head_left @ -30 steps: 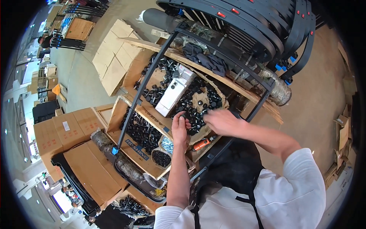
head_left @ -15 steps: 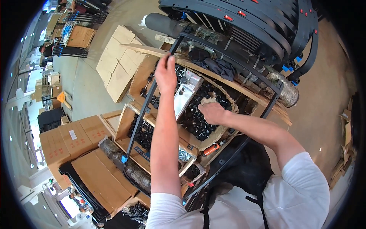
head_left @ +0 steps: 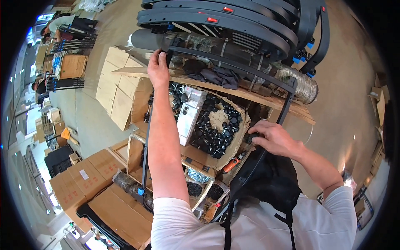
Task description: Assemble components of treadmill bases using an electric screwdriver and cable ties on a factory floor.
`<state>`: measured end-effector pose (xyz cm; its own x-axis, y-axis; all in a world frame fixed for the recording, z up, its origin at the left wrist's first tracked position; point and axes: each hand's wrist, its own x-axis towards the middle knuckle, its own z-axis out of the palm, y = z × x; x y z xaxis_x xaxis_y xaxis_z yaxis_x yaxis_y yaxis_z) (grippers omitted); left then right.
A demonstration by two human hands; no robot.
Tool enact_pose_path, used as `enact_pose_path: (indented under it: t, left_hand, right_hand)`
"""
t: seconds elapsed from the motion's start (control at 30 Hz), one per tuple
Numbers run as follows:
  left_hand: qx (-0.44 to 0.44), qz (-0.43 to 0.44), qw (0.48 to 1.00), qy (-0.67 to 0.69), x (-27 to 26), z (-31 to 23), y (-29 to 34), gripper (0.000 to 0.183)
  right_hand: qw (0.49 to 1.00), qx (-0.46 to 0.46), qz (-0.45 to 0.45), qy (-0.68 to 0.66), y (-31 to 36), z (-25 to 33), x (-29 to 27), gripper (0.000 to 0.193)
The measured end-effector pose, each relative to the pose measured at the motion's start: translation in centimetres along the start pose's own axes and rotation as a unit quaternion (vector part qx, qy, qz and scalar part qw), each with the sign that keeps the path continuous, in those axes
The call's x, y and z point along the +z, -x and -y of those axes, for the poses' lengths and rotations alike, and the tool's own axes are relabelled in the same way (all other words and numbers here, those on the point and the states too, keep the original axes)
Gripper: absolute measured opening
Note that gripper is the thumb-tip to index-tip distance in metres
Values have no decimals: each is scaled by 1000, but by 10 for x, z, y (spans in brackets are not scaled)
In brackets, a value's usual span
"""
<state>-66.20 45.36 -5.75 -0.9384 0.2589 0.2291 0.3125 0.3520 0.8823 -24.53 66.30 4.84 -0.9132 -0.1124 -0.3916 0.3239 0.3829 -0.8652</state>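
Frame gripped at two corners, parts waiting in their boxes

Head view: we have our left hand (head_left: 158, 68) clenched around the far corner of the black frame (head_left: 233, 62), and our right hand (head_left: 275, 138) closed on its near side bar beside the wooden shelf (head_left: 266, 100). We judge the frame is being placed, with fitting undone. Below it, a cardboard box (head_left: 239, 129) holds black knobs (head_left: 216, 131) and a white packet (head_left: 189, 114); lower boxes hold more dark parts.

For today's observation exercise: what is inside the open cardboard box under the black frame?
The cardboard box holds many small black round parts, heaped around a bare patch of cardboard, beside a silvery metal block. The left forearm covers its left edge; anything beneath the heap is hidden.
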Motion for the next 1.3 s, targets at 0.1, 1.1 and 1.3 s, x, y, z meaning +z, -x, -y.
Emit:
enact_pose_path:
  t: [0.1, 1.1, 1.3]
  left_hand:
    - [20, 22, 999, -22, 8, -10, 6, 34]
    - [85, 31, 996, -11, 0, 7, 0, 29]
    - [-3, 53, 996, 65, 2, 9, 0, 31]
  right_hand:
    - [999, 0, -45, 1, 10, -11, -1, 29]
    - [921, 39, -334, 196, 38, -24, -66, 29]
    - [921, 72, -308, 225, 40, -26, -71, 29]
